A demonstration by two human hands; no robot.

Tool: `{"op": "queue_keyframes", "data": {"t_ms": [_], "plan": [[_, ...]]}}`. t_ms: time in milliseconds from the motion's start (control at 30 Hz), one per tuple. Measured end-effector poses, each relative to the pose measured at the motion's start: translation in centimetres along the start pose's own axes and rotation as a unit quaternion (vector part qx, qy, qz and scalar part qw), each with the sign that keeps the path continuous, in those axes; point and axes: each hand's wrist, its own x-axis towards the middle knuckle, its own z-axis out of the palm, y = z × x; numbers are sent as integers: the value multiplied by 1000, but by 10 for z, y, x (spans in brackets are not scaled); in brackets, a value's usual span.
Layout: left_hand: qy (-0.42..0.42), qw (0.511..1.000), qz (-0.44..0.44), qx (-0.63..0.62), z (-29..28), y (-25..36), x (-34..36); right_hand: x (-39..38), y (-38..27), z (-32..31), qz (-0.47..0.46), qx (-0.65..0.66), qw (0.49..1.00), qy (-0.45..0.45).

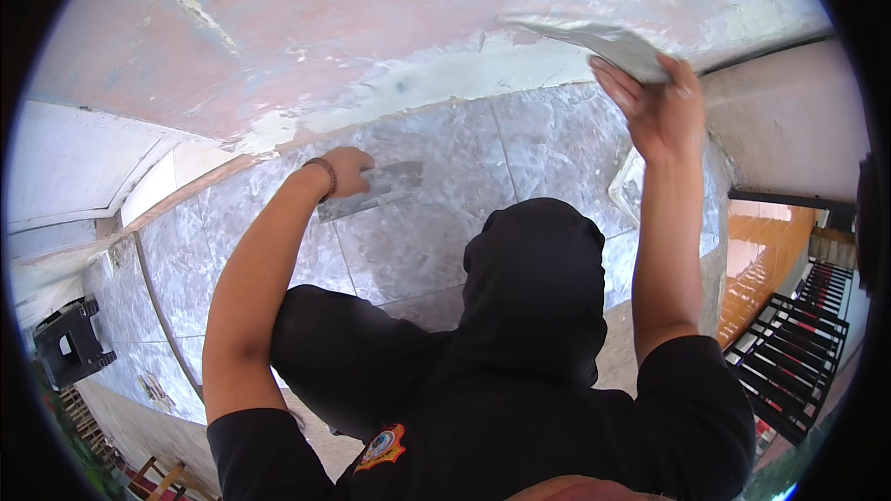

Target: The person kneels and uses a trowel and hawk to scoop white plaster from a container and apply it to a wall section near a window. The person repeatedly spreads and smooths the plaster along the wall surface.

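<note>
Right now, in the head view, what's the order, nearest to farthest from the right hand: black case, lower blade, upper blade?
1. Upper blade: in the right hand.
2. Lower blade: in the left hand.
3. Black case: far left, near the rim.

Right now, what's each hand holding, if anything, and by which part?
Left hand: a flat grey blade, by its upper left edge. Right hand: a pale curved blade, by its right end.
</note>
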Motion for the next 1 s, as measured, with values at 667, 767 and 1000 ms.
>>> {"op": "queue_keyframes", "data": {"t_ms": [667, 767, 1000], "plan": [[-26, 992, -99, -68, -2, 10, -27, 117, 170, -172, 112, 14, 988, 109], [-24, 994, -95, -57, -2, 9, -28, 125, 157, -163, 101, -5, 990, 95], [-22, 995, -89, -47, 1, 0, -24, 115, 88, -132, 54, 11, 997, 49]]}}
